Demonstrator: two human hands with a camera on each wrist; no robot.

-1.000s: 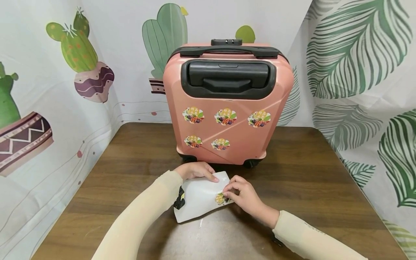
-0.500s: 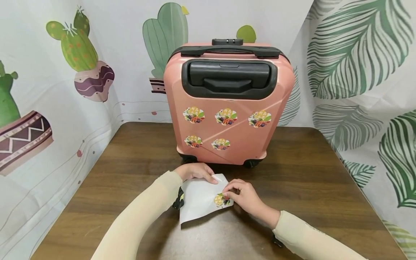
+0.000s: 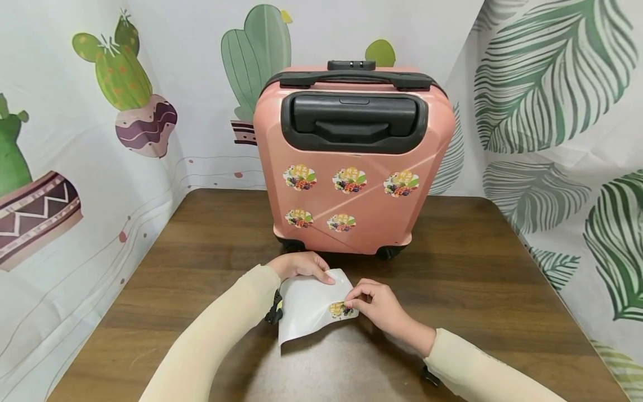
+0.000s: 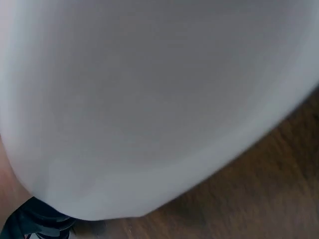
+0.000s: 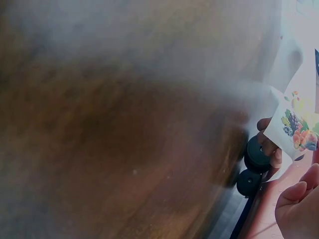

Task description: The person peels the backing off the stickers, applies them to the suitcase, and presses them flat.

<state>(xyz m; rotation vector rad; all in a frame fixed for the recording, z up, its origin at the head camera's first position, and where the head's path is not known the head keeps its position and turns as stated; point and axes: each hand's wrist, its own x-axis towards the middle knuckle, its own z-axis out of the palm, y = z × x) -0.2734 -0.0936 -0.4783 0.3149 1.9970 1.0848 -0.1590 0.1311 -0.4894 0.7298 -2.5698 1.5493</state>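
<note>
My left hand [image 3: 305, 266] grips a white backing sheet [image 3: 303, 310] by its far edge, thumb on top. A round fruit-print sticker [image 3: 336, 310] lies at the sheet's right end. At that sticker, my right hand [image 3: 374, 306] pinches the edge between thumb and forefinger. In the right wrist view the sticker [image 5: 300, 130] shows berries and peaches, with the right hand [image 5: 301, 206] below it. The bare sheet [image 4: 149, 109] fills most of the left wrist view, hiding the left fingers.
A pink suitcase [image 3: 361, 201] stands upright on the brown wooden table [image 3: 477, 268], just beyond the hands. Several matching stickers are on its front, three above and two below. Printed cloth [image 3: 191, 72] with cacti and leaves hangs behind.
The sheet has bent and shifted, its near left corner moving slightly right, and the sticker has moved slightly left. Both hands keep their hold and have barely moved.
</note>
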